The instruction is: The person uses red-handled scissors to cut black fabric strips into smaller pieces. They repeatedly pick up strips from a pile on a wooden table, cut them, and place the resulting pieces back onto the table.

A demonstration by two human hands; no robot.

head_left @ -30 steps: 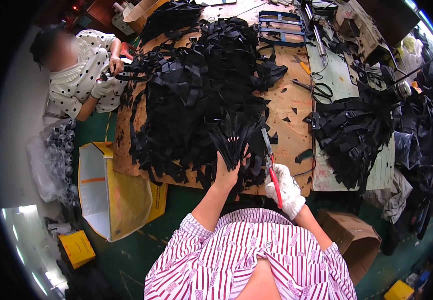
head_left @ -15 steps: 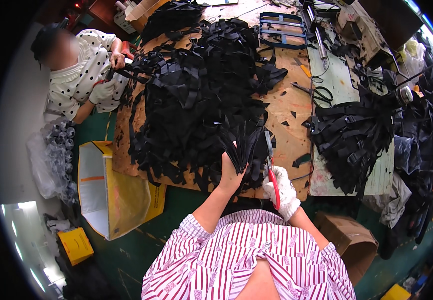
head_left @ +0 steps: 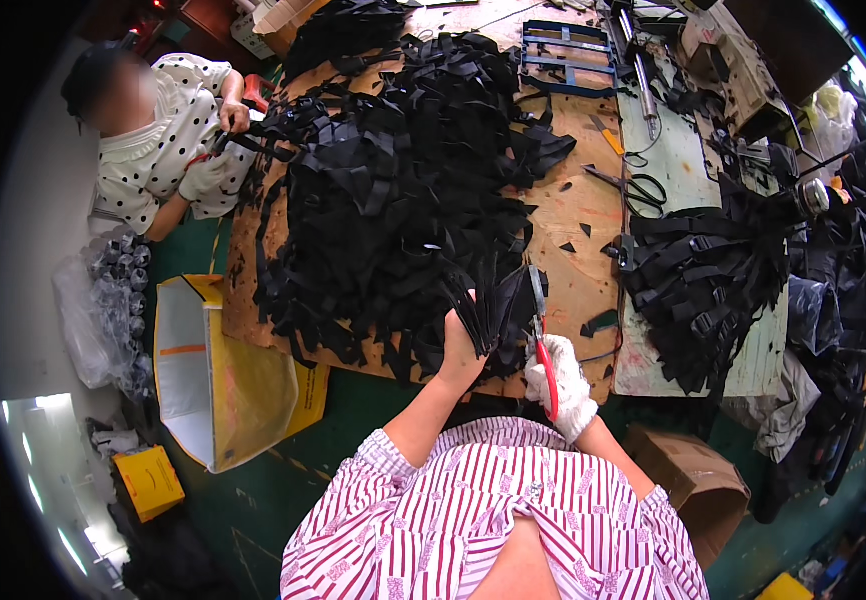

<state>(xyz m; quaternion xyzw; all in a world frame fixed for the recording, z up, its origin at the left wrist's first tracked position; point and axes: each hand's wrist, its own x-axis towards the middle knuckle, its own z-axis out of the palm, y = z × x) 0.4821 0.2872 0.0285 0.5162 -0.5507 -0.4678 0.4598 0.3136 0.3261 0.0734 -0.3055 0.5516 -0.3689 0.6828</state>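
Note:
My bare left hand (head_left: pixel 461 352) is closed round a fanned bundle of black fabric strips (head_left: pixel 488 310), whose ends point up and away from me. Just to its right, my right hand (head_left: pixel 561 385), in a white knit glove, grips red-handled scissors (head_left: pixel 545 350). The scissor blades point away from me, beside the bundle; whether they touch it I cannot tell. Beyond both hands a large heap of black strap pieces (head_left: pixel 383 170) covers much of the wooden table (head_left: pixel 578 270).
At the left, a person (head_left: pixel 168 130) in a dotted top handles a black strap and a red-handled tool. Black scissors (head_left: pixel 635 188) and a yellow-handled cutter (head_left: pixel 608 135) lie on the right. Buckled straps (head_left: pixel 703 280) hang over the right edge. A yellow bag (head_left: pixel 253 390) stands front left, a cardboard box (head_left: pixel 698 480) front right.
Both my hands stay in nearly the same place, with the bundle and the scissors still held. The strip ends have shifted slightly and the view has tilted a little.

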